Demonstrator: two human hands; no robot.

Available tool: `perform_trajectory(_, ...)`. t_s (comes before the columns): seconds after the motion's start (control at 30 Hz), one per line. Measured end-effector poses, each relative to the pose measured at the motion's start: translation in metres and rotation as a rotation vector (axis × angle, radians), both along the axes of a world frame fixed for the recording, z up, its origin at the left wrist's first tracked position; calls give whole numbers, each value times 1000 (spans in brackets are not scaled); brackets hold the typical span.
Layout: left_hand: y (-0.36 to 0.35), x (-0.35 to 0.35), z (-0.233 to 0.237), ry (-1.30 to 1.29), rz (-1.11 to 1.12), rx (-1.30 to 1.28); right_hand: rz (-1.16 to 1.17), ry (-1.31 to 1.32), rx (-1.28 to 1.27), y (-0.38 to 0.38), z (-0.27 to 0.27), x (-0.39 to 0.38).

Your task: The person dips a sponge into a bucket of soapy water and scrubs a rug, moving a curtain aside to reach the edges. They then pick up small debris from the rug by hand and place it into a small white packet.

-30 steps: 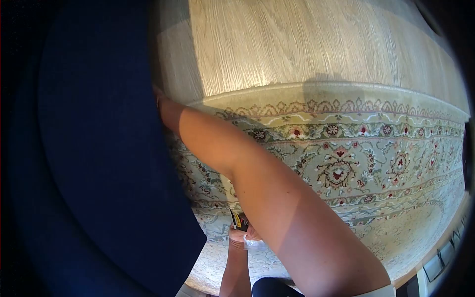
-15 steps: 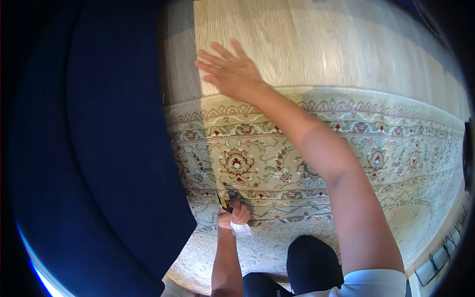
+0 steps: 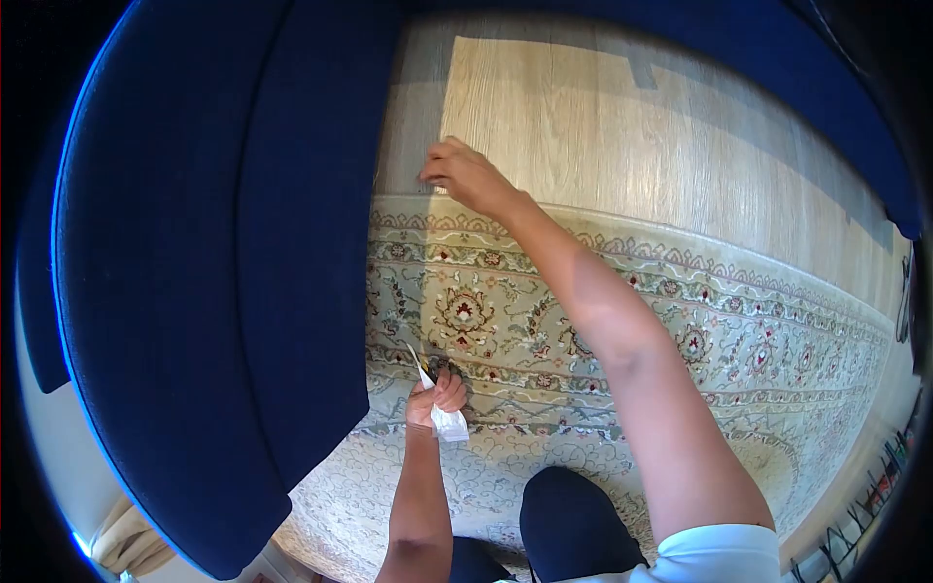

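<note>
My left hand point(image 3: 437, 396) is closed above the patterned rug point(image 3: 573, 340), low in the view. It grips a crumpled white sheet point(image 3: 449, 425), paper or tissue, whose loose end hangs below the fingers. A narrow pale strip with a dark and yellow part sticks out above the same fist; its kind cannot be made out. Farther forward, my right hand point(image 3: 468, 180) is over the wooden floor point(image 3: 554, 126), close to the rug's far edge. Its fingers are bent and drawn together, and whatever may be between them is too small to name.
Dark blue upholstered furniture point(image 3: 301, 243) rises along the left, close to both hands. More dark blue furniture point(image 3: 680, 49) borders the floor at the far side. My dark-clothed knee point(image 3: 573, 525) is at the bottom. A beige cloth point(image 3: 136, 539) lies at lower left.
My right hand has gone from spread fingers to bent, gathered ones, and sits lower near the rug edge. My left hand still holds the white sheet, with its pale strip turned more into view.
</note>
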State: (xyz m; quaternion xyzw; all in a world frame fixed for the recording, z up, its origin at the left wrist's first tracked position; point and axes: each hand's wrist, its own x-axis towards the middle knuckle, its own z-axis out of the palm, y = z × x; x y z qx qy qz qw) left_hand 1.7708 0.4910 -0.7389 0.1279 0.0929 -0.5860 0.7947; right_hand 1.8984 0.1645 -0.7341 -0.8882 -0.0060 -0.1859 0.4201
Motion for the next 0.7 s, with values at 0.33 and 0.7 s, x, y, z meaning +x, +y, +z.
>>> perform_trajectory(0.33,1,2,0,-18,-23,-7,381,-78,-248,-7,-6,42)
perform_trajectory(0.7,-8,-14,14,38,118,129,-4,232,-238,27,-8,4)
